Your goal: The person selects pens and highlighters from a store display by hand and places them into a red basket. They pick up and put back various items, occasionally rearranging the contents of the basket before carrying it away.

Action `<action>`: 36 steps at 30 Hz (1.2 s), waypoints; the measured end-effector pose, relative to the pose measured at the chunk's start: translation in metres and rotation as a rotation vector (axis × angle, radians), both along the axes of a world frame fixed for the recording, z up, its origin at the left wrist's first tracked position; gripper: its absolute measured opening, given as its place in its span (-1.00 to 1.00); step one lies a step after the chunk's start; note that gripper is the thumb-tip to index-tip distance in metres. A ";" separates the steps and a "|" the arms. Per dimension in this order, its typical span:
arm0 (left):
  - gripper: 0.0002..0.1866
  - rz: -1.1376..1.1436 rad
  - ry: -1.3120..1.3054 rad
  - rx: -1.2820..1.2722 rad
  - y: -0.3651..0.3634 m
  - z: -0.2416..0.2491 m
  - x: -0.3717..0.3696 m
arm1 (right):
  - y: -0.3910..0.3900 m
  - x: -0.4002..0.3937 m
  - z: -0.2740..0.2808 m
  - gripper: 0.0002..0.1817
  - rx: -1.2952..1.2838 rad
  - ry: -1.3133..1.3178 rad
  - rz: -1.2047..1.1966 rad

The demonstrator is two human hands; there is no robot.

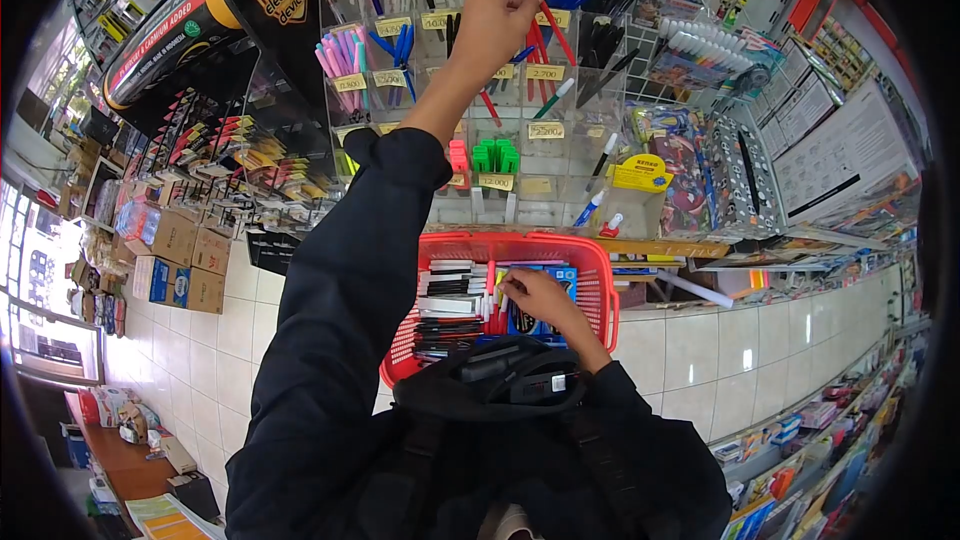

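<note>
Bag (490,380) overlaps the near edge of the basket (515,237). Left hand (495,22) pinches a red pen (559,32) at the rack (512,128); a loose pinch could drop it. Right hand (545,300) works over the basket, its grip unclear.

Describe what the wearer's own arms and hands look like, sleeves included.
Both arms wear black fabric. The left sleeve is loose, with a bunched end that stops short of the wrist; the right sleeve also leaves some forearm bare. The left hand and right hand are ungloved. No watch, cable or marking shows on either arm.
</note>
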State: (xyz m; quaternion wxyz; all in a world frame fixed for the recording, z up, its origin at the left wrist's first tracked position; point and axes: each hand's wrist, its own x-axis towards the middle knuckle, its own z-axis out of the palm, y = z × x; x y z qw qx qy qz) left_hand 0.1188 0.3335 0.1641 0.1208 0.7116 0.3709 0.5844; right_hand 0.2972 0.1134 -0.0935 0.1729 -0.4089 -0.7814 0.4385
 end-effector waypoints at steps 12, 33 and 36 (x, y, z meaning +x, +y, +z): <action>-0.75 0.208 0.296 0.182 0.003 -0.019 0.002 | -0.001 -0.002 -0.015 -0.73 0.008 0.012 0.076; -0.79 -0.268 0.248 -0.738 -0.235 -0.244 -0.017 | -0.006 0.013 -0.056 -0.67 -0.286 -0.560 0.449; -0.78 -0.304 0.222 -0.983 -0.267 -0.276 -0.027 | -0.009 0.011 -0.053 -0.70 -0.264 -0.602 0.457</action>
